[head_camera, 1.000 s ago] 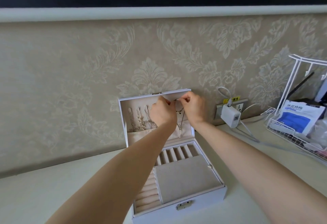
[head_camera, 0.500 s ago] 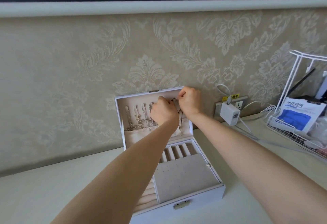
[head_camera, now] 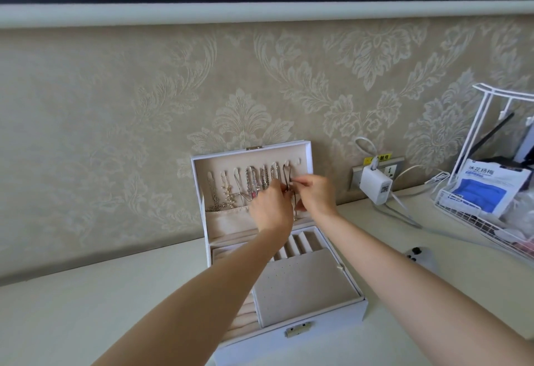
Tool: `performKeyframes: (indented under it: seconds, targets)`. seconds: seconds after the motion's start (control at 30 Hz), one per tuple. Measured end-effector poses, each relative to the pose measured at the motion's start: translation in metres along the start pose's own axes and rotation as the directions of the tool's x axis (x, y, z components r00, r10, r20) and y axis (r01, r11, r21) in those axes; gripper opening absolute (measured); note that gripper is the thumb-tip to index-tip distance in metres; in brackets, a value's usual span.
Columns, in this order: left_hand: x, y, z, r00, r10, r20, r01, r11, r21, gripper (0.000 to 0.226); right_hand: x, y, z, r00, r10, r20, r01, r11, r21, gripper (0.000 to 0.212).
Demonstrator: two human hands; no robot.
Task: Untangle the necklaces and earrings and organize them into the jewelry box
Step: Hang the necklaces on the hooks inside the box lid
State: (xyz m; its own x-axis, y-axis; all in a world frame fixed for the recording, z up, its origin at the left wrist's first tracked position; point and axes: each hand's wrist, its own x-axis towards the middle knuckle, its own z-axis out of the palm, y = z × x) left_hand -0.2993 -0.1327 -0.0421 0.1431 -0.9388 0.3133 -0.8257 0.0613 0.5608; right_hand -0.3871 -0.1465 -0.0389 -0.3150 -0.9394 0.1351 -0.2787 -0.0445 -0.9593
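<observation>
Vertically, dark necklace hangs, pinched by left hand, right hand

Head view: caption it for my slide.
Left hand and right hand pinch a dark necklace hanging inside the jewelry box lid.

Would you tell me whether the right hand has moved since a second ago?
Yes, the right hand has dropped away from the top edge of the lid.
</observation>
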Motion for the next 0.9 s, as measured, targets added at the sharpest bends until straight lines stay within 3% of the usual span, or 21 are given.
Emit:
performKeyframes:
  seconds: [0.33, 0.47, 0.57, 0.63, 0.73, 0.9]
  targets:
    - [-0.026, -0.015, -0.002, 0.998, 0.038, 0.042, -0.037, 0.999, -0.021, 0.018, -0.026, 0.014, 0.004, 0.973, 0.197, 0.123, -0.221, 0.949, 0.227, 0.018]
    - [-0.035, -0.018, -0.003, 0.998, 0.061, -0.030, -0.063, 0.996, -0.061, 0.018, -0.033, 0.022, 0.002, 0.967, 0.231, 0.107, -0.252, 0.926, 0.280, 0.015]
    - [-0.035, -0.020, 0.000, 0.984, 0.164, -0.070, -0.169, 0.983, -0.066, 0.030, -0.040, 0.025, -0.001, 0.969, 0.236, 0.072, -0.247, 0.903, 0.352, 0.006]
    - [-0.036, -0.021, 0.000, 0.975, 0.221, -0.036, -0.223, 0.973, -0.055, 0.046, -0.041, 0.028, -0.001, 0.973, 0.224, 0.052, -0.229, 0.913, 0.337, 0.004]
    - [-0.037, -0.021, -0.001, 0.971, 0.227, 0.071, -0.223, 0.973, -0.061, 0.042, -0.040, 0.029, 0.000, 0.978, 0.207, 0.033, -0.208, 0.938, 0.276, 0.007]
    - [-0.037, -0.022, -0.004, 0.963, 0.240, 0.121, -0.235, 0.970, -0.056, 0.045, -0.034, 0.028, 0.001, 0.981, 0.193, 0.024, -0.195, 0.970, 0.144, 0.007]
